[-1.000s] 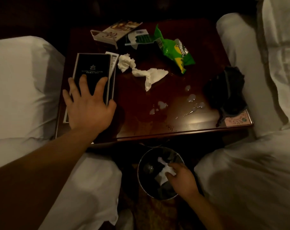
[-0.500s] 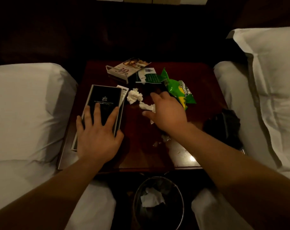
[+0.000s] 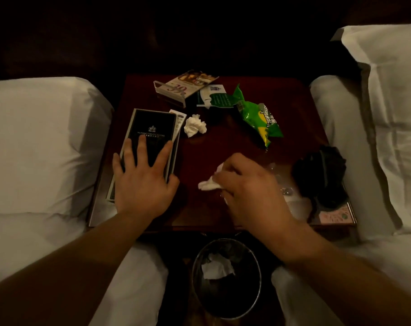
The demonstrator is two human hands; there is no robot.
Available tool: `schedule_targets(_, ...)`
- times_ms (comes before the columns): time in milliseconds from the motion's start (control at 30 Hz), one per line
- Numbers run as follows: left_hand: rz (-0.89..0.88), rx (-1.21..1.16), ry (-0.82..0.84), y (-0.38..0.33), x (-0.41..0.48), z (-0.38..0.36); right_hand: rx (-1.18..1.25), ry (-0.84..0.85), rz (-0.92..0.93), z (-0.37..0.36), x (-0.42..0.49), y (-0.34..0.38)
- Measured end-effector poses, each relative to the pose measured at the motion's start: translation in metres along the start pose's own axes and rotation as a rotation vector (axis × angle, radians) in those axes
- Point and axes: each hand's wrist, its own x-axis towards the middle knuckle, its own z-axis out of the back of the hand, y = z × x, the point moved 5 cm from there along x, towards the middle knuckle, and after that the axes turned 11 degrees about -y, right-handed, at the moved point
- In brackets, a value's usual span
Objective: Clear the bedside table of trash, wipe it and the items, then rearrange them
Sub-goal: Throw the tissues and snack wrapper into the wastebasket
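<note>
The dark red bedside table [image 3: 223, 147] stands between two beds. My left hand [image 3: 143, 182] lies flat, fingers spread, on a black hotel folder [image 3: 152, 128] at the table's left side. Near the front middle, my right hand [image 3: 251, 194] is closed on a crumpled white tissue [image 3: 208, 184], which sticks out to the left of the fingers. A second balled tissue [image 3: 195, 125] lies beside the folder. A green snack bag [image 3: 258, 116] lies at the back right. Water drops [image 3: 285, 190] shine to the right of my right hand.
A round black bin [image 3: 225, 278] with a white tissue inside stands on the floor below the table's front edge. A tilted card stand [image 3: 183, 87] and a green-white card [image 3: 214, 96] sit at the back. A black cloth [image 3: 322, 175] covers a pink card [image 3: 334, 216] at the right corner. White pillows flank both sides.
My right hand left the bin, reached the long tissue at mid-table, closed on it and drew it toward the front. The first tissue stays in the bin. My left hand has stayed on the folder.
</note>
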Motion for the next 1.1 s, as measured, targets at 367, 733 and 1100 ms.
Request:
schedule_targets(367, 0.012, -0.020, 0.007, 0.000, -0.001, 0.000, 0.566, 0.350, -0.952, -0.070, -0.195, -0.014)
schedule_targets(733, 0.010, -0.025, -0.013, 0.001, 0.000, -0.001, 0.467, 0.418, -1.254, -0.162, -0.271, -0.057)
schedule_targets(1100, 0.008, -0.024, -0.002, 0.000, -0.001, 0.003, 0.924, 0.188, -0.987, -0.029, -0.116, 0.003)
